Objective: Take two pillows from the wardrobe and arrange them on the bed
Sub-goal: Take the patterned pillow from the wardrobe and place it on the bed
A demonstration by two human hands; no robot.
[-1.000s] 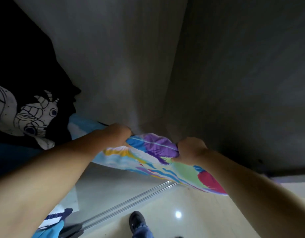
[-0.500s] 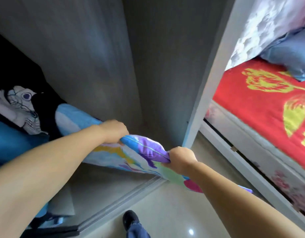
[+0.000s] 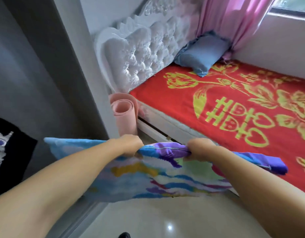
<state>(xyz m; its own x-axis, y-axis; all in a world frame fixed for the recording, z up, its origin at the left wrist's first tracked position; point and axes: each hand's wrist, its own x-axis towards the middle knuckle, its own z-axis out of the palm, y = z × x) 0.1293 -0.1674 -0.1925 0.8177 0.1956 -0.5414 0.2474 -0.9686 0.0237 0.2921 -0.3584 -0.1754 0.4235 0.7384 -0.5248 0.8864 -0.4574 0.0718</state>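
I hold a colourful pillow (image 3: 156,179) with blue, purple, yellow and green patterns in front of me, above the floor. My left hand (image 3: 129,145) grips its far edge on the left, and my right hand (image 3: 198,148) grips the same edge further right. The pillow hangs toward me from both fists. Ahead to the right lies the bed (image 3: 234,107) with a red cover and yellow patterns. A blue pillow (image 3: 201,54) leans at the head of the bed near the window. The grey wardrobe (image 3: 36,74) stands at the left.
A white tufted headboard (image 3: 144,50) rises behind the bed. A rolled pink mat (image 3: 125,114) stands between wardrobe and bed. Pink curtains (image 3: 230,18) hang by the window. Black printed fabric (image 3: 5,148) shows inside the wardrobe at the left. Glossy floor (image 3: 165,219) lies below.
The pillow has come out of the wardrobe, held by both hands. My view has swung right, from the wardrobe interior to the bed and headboard.
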